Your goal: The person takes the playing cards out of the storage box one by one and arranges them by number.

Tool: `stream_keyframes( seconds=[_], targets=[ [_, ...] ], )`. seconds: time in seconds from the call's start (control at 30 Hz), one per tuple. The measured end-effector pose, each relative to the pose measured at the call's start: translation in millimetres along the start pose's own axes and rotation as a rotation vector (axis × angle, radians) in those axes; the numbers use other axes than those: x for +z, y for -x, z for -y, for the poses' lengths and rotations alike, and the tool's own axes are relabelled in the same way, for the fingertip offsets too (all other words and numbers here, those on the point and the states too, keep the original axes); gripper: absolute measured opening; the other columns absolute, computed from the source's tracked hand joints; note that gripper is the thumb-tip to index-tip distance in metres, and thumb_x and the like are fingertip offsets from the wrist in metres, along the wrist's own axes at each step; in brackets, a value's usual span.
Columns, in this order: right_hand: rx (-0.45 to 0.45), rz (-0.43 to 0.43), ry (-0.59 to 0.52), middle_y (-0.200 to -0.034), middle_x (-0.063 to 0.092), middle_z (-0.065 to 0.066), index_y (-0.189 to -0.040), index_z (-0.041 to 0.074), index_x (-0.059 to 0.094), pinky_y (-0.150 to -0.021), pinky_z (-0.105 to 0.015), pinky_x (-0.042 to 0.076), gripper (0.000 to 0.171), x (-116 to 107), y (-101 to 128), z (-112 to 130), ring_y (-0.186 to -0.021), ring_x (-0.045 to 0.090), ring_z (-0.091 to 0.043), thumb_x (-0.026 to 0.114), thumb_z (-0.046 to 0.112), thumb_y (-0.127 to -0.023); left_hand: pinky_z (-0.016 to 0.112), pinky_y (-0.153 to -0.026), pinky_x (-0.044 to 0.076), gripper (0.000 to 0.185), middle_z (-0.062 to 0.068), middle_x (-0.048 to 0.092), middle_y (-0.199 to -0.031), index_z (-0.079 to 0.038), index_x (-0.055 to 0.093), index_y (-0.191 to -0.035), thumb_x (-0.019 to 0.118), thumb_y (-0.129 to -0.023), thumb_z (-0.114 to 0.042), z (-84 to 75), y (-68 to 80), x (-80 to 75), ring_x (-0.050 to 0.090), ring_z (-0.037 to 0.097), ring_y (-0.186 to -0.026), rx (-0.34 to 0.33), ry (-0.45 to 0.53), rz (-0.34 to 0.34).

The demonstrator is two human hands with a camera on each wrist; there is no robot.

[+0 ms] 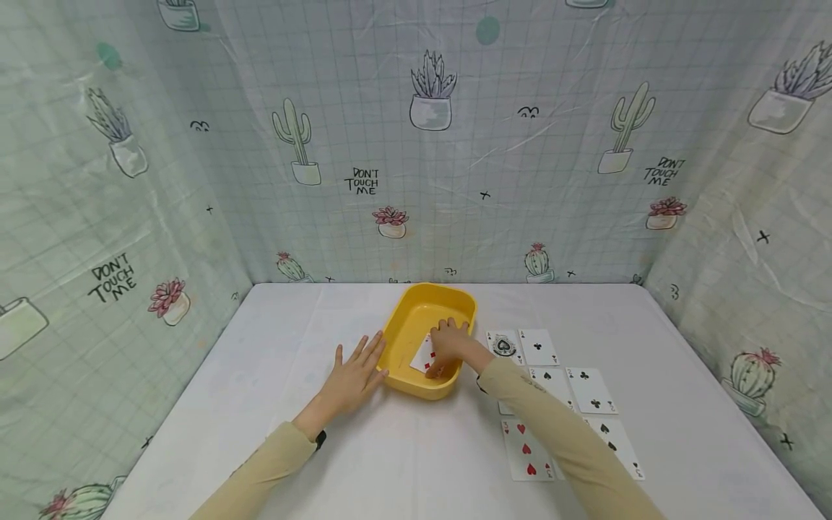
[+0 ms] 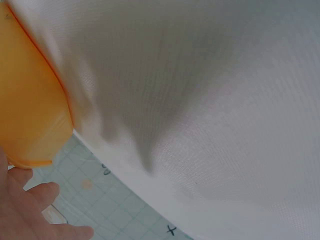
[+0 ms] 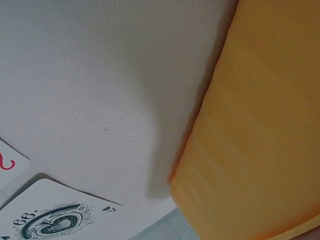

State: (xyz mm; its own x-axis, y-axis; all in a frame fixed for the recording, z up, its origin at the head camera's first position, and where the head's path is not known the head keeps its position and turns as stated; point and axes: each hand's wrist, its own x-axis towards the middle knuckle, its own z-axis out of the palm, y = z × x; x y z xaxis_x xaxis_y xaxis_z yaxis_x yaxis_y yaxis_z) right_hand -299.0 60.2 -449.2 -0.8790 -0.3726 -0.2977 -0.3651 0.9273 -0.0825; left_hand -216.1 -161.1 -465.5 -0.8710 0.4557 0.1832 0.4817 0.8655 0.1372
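Note:
My left hand lies with straight, spread fingers against the left side of a yellow plastic tub. Low in the left wrist view, its fingertips appear right at the tub's rim. My right hand reaches over the right rim into the tub, thumb pointing down toward the near end. Partly under it is a white playing card with red diamonds, face up on the tub floor. I cannot tell whether the right fingers grip this card. Only the tub's outer wall fills the right wrist view; that hand's fingers are hidden there.
Face-up playing cards lie in rows right of the tub: an ace of spades, an ace of clubs, a two of clubs, a three of hearts and others, some under my right sleeve. A patterned curtain stands behind the white table.

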Motion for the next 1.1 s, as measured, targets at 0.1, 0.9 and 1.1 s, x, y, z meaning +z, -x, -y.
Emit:
stream_keyframes(
  seconds=[0.1,0.9,1.1],
  targets=[
    [-0.009,-0.011,0.007,-0.129,0.041,-0.016,-0.124,0.008,0.046,-0.100,-0.063,0.020,0.091,0.2,0.5,-0.7,-0.121,0.032,-0.034,0.074,0.060,-0.055,0.068,-0.098,0.014,0.059,0.001,0.015,-0.151,-0.012,0.023,-0.142,0.032,-0.094,-0.045,-0.5,-0.1,-0.3,0.021,0.031,-0.136,-0.002,0.001,0.009],
    [-0.143,-0.241,0.011,-0.131,0.035,-0.011,-0.138,0.017,0.031,-0.097,-0.061,0.022,0.091,-26.4,33.7,-11.1,-0.121,0.032,-0.031,0.075,0.047,-0.063,0.069,-0.096,0.017,0.058,0.005,0.020,-0.150,-0.009,0.027,-0.141,0.034,-0.094,-0.044,1.2,0.6,1.6,0.024,0.033,-0.134,0.029,0.010,-0.045],
    [-0.163,-0.296,-0.001,-0.130,0.036,-0.011,-0.138,0.015,0.030,-0.094,-0.062,0.024,0.091,-37.8,45.8,-25.9,-0.120,0.031,-0.031,0.076,0.041,-0.064,0.068,-0.098,0.015,0.059,0.002,0.015,-0.151,-0.011,0.023,-0.142,0.034,-0.094,-0.043,1.7,-0.4,1.0,0.020,0.030,-0.137,0.011,-0.002,-0.005]
  ],
)
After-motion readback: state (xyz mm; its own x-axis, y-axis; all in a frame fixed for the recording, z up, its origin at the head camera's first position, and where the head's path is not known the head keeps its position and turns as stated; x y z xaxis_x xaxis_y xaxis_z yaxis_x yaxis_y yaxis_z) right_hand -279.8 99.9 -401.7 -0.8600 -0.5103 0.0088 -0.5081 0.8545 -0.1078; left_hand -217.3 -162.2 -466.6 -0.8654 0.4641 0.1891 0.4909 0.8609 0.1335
